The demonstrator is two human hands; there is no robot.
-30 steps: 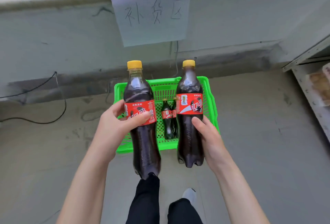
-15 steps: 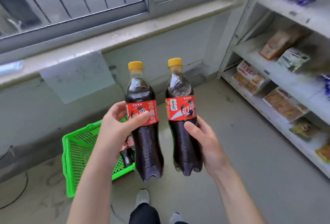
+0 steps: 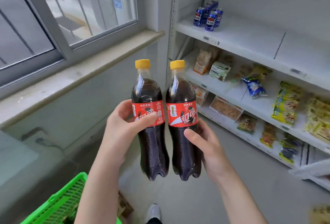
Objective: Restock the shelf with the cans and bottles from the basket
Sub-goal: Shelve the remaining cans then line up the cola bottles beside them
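Head view: blue cans (image 3: 208, 17) and snack packets (image 3: 218, 70) on shelf (image 3: 250, 40) beyond held bottles (image 3: 151, 145).

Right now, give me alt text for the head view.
The left hand grips the left cola bottle, the right hand the right cola bottle. Shelves at right hold blue cans and snack packs; a green basket sits lower left.

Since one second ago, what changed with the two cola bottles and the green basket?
The person turned away from the green basket toward the shelf: the basket went from behind the bottles to the picture's lower left, and the shelf with blue cans came into view. Nothing was let go: left hand still grips the left bottle, right hand the right bottle, both upright.
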